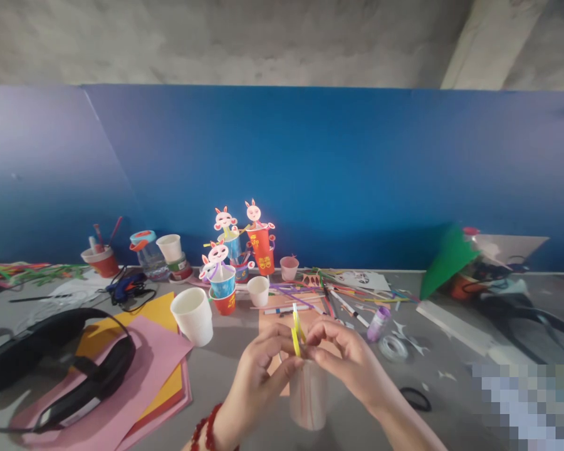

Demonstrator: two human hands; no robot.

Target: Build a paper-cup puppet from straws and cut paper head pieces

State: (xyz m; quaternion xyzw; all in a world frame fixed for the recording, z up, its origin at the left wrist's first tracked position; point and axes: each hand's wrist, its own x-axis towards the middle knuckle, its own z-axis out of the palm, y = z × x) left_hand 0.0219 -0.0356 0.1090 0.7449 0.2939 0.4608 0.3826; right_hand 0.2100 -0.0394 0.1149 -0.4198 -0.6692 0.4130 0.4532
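A pale paper cup (309, 398) with faint reddish lines stands between my hands near the table's front. Above its rim rises a bent yellow strip (296, 335), perhaps a pipe cleaner. My left hand (270, 360), with a red bead bracelet at the wrist, is closed with thumb and fingers around the strip's lower part. On the other side, my right hand (345, 354) is closed at the cup's rim, thumb and fingers together. What its fingertips hold is hidden. Beneath and behind the cup lies an orange-tan paper sheet (270, 322).
Rabbit-faced figures in a blue cup (223, 285) and a red cup (263, 247) stand at the back. To the left are a white cup (192, 319), pink paper (145, 351) and black headphones (94, 401). A purple glue stick (378, 322) and a tape roll (393, 348) lie right.
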